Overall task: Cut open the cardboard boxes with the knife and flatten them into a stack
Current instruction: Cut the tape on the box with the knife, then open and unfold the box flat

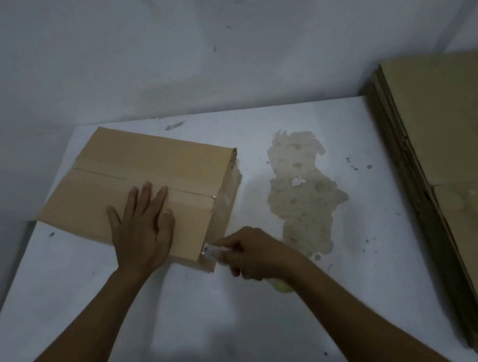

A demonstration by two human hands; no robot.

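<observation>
Box: brown cardboard box (151, 187), closed, sitting on the left part of the white table (242, 319), near the far edge by the wall.
Box top: two flaps meet in a line across the middle, and clear shiny tape runs along that line and down the right side.
Left hand: the left hand (142, 228) lies flat on the near flap of the box top, palm down, fingers spread and pointing away from the person. It grips nothing.
Right hand: the right hand (255, 253) is curled tight around the knife, just beside the box's near right corner.
Knife: small knife with a pale handle (215, 251). Its front end touches the right side of the box low down at the near corner. The blade is too blurry to see well. A pale yellow-green bit sticks out behind the hand.
Stack: flat brown cardboard sheets piled up (452, 180) on the right side of the table, well apart from the box.
Table marks: a big tan patch (303, 196) where the white top is worn off, between the box and the stack, plus small dark spots.
Wall: plain grey-white wall (190, 36) behind the table.
</observation>
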